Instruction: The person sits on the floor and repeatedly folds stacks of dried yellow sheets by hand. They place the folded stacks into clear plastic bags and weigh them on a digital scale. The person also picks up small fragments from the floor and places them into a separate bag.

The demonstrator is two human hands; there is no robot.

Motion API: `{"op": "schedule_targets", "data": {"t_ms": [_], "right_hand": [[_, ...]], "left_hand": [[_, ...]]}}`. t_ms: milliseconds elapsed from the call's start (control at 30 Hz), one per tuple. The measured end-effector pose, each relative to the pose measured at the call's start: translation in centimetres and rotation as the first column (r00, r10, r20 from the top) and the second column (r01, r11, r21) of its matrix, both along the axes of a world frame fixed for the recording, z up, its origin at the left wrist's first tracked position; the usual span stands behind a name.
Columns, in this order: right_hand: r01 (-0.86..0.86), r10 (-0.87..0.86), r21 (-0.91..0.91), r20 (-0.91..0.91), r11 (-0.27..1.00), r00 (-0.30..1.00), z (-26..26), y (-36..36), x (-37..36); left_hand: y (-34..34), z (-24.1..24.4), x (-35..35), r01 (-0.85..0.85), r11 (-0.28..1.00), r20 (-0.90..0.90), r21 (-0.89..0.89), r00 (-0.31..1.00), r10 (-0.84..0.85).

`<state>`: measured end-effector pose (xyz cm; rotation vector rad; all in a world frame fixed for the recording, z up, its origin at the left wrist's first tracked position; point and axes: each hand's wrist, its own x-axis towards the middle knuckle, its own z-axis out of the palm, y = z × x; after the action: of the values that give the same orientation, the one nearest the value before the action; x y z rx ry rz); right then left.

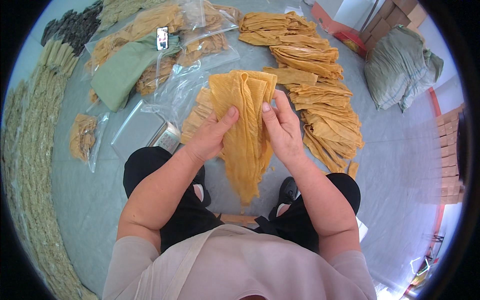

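Between my two hands hangs a bundle of yellow, wrinkled, sheet-like material (245,131), folded at the top and tapering downward. My left hand (215,131) grips its left side with the thumb in front. On the right edge, my right hand (283,125) holds it between thumb and fingers. Behind the bundle lies a paler pile of similar sheets (197,114) on the floor. A long row of stacked yellow sheets (322,101) runs along the floor at the right. At left, a digital scale (138,129) with a metal pan sits near my knee.
Clear plastic bags (180,82) and a green cloth sack (122,71) bearing a phone (162,38) lie at upper left. A small filled bag (83,137) rests farther left, beside long pale bundles (33,150). A woven sack (397,67) and a red dustpan (350,43) are upper right.
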<state>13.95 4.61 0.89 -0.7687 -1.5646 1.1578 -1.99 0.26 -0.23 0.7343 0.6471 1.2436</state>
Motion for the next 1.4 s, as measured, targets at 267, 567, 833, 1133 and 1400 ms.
{"op": "schedule_targets", "data": {"t_ms": [267,567,833,1133,1400], "right_hand": [[-0.056,0.063,-0.047,0.167,0.997,0.984,-0.1,0.3,0.7],[-0.313,0.295,-0.240,-0.108,0.919,0.949,1.9,0.7,1.7],[-0.367,0.225,-0.345,-0.387,0.864,0.894,4.0,0.9,2.4],[-0.048,-0.081,-0.460,-0.256,0.886,0.963,2.1,2.8,4.0],[-0.290,0.163,-0.380,-0.333,0.878,0.929,3.4,0.1,1.4]], "left_hand": [[0.1,0.3,0.1,-0.071,0.996,0.061,-0.056,0.995,0.074],[0.0,-0.1,-0.2,-0.239,0.948,-0.311,0.211,0.903,0.297],[-1.0,-0.1,-0.5,-0.047,0.738,-0.619,0.673,0.509,0.598],[-1.4,-0.3,-0.1,-0.099,0.810,-0.629,0.578,0.578,0.520],[-1.1,1.1,0.6,-0.083,0.937,-0.474,0.340,0.845,0.247]]}}
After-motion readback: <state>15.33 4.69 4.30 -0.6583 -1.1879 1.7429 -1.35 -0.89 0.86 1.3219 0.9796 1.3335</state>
